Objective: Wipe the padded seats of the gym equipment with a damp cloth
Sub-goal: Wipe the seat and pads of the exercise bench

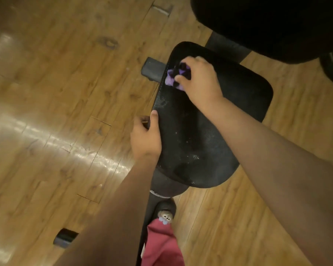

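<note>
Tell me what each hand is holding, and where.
The right hand grips the bunched purple cloth from above, on the seat; the left hand holds the seat's left edge.

Warm, dim indoor light. Strong glare streak on the wood floor [81, 150], well left of the right hand [200, 81] gripping the cloth [170, 78]. Faint speckled sheen on the seat [190, 135] just below the grip. Beyond the grip, blacks crush. Soft overall; floorboards bow at the edges.
</note>
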Demonstrator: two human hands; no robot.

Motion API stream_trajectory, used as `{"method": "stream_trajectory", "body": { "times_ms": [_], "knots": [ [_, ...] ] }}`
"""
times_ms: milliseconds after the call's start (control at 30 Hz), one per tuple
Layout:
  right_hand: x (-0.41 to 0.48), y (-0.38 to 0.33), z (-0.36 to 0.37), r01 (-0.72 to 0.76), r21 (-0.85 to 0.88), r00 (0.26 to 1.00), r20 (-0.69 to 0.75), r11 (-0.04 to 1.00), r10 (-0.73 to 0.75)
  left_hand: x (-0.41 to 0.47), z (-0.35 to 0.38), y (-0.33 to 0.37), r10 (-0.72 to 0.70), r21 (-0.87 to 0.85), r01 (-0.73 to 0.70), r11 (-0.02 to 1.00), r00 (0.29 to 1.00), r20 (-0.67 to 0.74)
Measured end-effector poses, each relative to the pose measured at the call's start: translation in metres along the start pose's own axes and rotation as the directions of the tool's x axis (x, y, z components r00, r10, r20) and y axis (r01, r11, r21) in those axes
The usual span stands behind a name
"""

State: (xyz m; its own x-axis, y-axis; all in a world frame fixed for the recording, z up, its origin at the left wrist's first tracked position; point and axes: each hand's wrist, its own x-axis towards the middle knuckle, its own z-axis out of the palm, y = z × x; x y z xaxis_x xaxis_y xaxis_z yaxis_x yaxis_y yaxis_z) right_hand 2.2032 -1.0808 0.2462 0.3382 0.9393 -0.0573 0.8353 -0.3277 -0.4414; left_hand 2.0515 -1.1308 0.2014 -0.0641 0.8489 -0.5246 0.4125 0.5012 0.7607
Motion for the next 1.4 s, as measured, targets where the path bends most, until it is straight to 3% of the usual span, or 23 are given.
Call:
{"method": "stream_trajectory", "body": {
  "times_ms": [133,233,400,467,600,733,833,967,1067,1167,1267,1400],
  "knots": [
    [-0.006,-0.019,0.017,0.001,0.046,1.0,-0.02,0.999,0.0,-0.025,0.003,-0.019,-0.102,-0.175,0.101,0.979,0.995,0.003],
    [-0.056,-0.03,0.028,0.126,0.114,0.987,0.087,0.986,-0.136,-0.051,0.009,-0.035,-0.189,-0.297,0.159,0.941,0.979,-0.075],
    [-0.087,-0.023,0.025,0.256,0.107,0.937,0.217,0.961,-0.274,-0.047,0.009,-0.036,-0.162,-0.253,0.137,0.958,0.984,-0.08],
    [-0.067,-0.014,0.019,0.246,0.069,0.95,0.18,0.967,-0.255,-0.046,0.008,-0.039,-0.147,-0.251,0.127,0.96,0.987,-0.065],
    [-0.014,-0.004,0.012,0.082,0.015,0.996,0.037,0.997,-0.082,-0.046,0.009,-0.04,-0.153,-0.246,0.133,0.96,0.986,-0.063],
    [-0.026,-0.011,0.017,0.05,0.031,0.999,0.015,0.998,-0.051,-0.048,0.007,-0.038,-0.148,-0.278,0.131,0.951,0.988,-0.04],
    [-0.079,-0.02,0.025,0.102,0.085,0.99,0.083,0.991,-0.11,-0.049,0.002,-0.034,-0.197,-0.353,0.197,0.915,0.98,0.036],
    [-0.136,-0.02,0.031,0.129,0.12,0.978,0.149,0.984,-0.146,-0.044,-0.018,-0.033,-0.33,-0.496,0.405,0.768,0.914,0.237],
    [-0.132,-0.019,0.027,0.137,0.088,0.97,0.189,0.987,-0.151,-0.039,-0.031,-0.034,-0.326,-0.407,0.455,0.792,0.879,0.349],
    [-0.099,-0.015,0.02,0.103,0.038,0.989,0.106,0.994,-0.106,-0.034,-0.038,-0.031,-0.319,-0.345,0.474,0.81,0.851,0.417],
    [-0.066,-0.012,0.013,-0.013,0.023,1.0,0.014,1.0,0.012,-0.029,-0.048,-0.032,-0.292,-0.264,0.43,0.863,0.852,0.434],
    [-0.071,-0.019,0.019,-0.02,0.025,1.0,0.016,0.999,0.02,-0.024,-0.058,-0.026,-0.233,-0.178,0.321,0.93,0.891,0.389]
  ]
}}
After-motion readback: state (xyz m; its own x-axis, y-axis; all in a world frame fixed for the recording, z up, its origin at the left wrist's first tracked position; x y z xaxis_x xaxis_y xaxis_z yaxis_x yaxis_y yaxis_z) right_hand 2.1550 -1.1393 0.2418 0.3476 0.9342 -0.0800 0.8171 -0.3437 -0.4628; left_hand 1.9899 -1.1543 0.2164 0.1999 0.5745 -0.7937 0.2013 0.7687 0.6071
